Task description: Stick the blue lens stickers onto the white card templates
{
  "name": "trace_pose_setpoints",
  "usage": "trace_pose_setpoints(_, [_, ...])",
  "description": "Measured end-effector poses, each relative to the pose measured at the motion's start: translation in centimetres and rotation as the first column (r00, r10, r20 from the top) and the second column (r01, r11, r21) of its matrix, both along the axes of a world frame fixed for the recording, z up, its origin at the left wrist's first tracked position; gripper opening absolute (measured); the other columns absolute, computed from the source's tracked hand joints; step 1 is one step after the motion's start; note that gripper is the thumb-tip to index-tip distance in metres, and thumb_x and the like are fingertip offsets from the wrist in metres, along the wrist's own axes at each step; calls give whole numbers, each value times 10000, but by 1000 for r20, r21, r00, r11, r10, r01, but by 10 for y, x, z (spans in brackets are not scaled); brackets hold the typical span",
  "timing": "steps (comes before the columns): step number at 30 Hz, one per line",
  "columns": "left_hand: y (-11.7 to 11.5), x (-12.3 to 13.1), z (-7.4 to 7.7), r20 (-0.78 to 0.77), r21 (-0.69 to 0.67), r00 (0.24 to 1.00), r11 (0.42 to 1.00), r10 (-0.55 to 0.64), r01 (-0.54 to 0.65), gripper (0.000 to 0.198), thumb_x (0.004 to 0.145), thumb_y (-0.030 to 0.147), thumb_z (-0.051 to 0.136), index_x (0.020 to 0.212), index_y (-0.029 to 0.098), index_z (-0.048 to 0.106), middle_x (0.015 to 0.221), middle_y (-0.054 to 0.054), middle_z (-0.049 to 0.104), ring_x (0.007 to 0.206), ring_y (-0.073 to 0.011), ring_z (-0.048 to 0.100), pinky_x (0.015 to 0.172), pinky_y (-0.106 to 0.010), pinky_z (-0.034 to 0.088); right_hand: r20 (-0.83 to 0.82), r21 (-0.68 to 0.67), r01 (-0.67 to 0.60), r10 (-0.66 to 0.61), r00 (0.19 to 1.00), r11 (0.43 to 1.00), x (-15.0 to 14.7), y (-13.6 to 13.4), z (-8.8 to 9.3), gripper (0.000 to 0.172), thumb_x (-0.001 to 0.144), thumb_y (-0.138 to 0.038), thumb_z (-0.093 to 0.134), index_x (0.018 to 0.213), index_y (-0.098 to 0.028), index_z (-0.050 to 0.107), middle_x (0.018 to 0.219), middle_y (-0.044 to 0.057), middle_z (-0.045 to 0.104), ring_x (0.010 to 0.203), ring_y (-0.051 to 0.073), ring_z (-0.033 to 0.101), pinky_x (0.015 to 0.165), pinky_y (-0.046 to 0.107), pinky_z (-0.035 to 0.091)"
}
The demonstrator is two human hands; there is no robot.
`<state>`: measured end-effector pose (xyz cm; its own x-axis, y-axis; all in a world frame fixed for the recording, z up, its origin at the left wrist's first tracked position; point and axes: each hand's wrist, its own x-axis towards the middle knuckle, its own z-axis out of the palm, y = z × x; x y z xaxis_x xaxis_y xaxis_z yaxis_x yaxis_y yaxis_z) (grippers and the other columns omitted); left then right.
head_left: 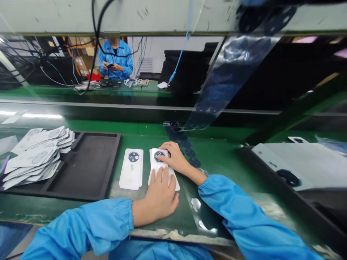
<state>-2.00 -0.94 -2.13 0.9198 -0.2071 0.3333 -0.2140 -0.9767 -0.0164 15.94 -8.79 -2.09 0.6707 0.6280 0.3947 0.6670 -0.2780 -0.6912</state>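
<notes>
A white phone back cover (153, 166) with a round dark camera sticker (159, 156) lies on another white cover (175, 184), slightly askew. My left hand (162, 195) rests flat on its lower part, fingers spread. At the upper right, my right hand (175, 157) holds the cover's edge, its thumb lying on the dark sticker and the other fingers curled by the top corner. Just to the left is a second small pile of white covers (131, 173), its top one also bearing a dark round sticker.
On the left, a black tray (89, 162) carries a heap of white covers (40, 153). A clear strip of dark round stickers (225, 76) hangs down to the green bench. Another black tray (287, 195) with white sheeting stands right. Across the line sits a person (116, 57) in blue.
</notes>
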Motion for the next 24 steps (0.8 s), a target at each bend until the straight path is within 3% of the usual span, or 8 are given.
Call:
trace_pose_setpoints(5, [5,-6,12,160,47,961,974,-227,222,551,985,388,442,1437,72,450,1515,-276,402,1440,-465,340,1126,-638,295,-125,150,192,-174,977,970,10,17,37,440,959,-553,493,1189,-181,541,1046,119,632,887,265,625,743,394,526])
trace_pose_setpoints(8, [9,-5,18,164,37,878,892,-449,450,454,1003,347,395,1315,59,558,1400,-232,522,1418,-415,382,1129,-525,338,-144,144,143,-122,982,979,6,48,54,424,953,-543,529,1182,-188,573,1126,124,646,958,260,641,767,360,530])
trace_pose_setpoints(10, [10,-3,17,109,-21,835,839,-539,544,446,1013,380,372,1233,72,607,1260,-189,604,1307,-369,495,1083,-457,393,-146,82,34,-22,989,996,-7,75,51,339,899,-499,636,1045,-193,653,1039,95,689,901,249,660,751,349,538])
trace_pose_setpoints(13, [11,1,10,37,-118,847,840,-530,530,521,1007,499,373,1219,87,611,1222,-185,613,1173,-321,568,1051,-442,423,-116,-17,-93,91,989,995,-30,107,32,204,826,-385,745,888,-194,707,964,89,713,937,280,661,836,410,546])
trace_pose_setpoints(16, [12,4,2,16,-147,868,857,-496,493,573,984,567,408,1267,103,590,1364,-212,551,1271,-327,515,1085,-462,407,-27,-51,-78,77,997,996,-38,114,22,261,778,-310,812,1000,-195,735,1337,159,604,1328,381,451,1105,552,386])
trace_pose_setpoints(18, [12,5,0,-5,-159,867,857,-498,491,599,964,593,445,1288,108,581,1389,-207,542,1307,-331,493,1085,-455,417,21,-23,-14,14,1000,1000,-30,98,29,381,817,-327,789,1163,-188,707,1521,169,441,1457,381,273,1196,576,253])
trace_pose_setpoints(19, [12,5,0,-17,-168,866,855,-500,491,598,956,585,470,1289,101,581,1382,-211,547,1315,-337,490,1085,-450,420,27,-1,0,0,1000,1000,-22,83,35,402,858,-342,748,1222,-183,685,1537,168,424,1464,364,274,1210,565,239])
trace_pose_setpoints(24, [9,7,2,-41,-227,877,859,-479,459,400,960,389,513,1151,60,637,1306,-254,575,1342,-418,463,1094,-542,398,-111,-23,-48,45,993,999,13,-43,54,329,937,-397,638,1207,-223,712,1109,68,752,1039,256,701,1001,437,536])
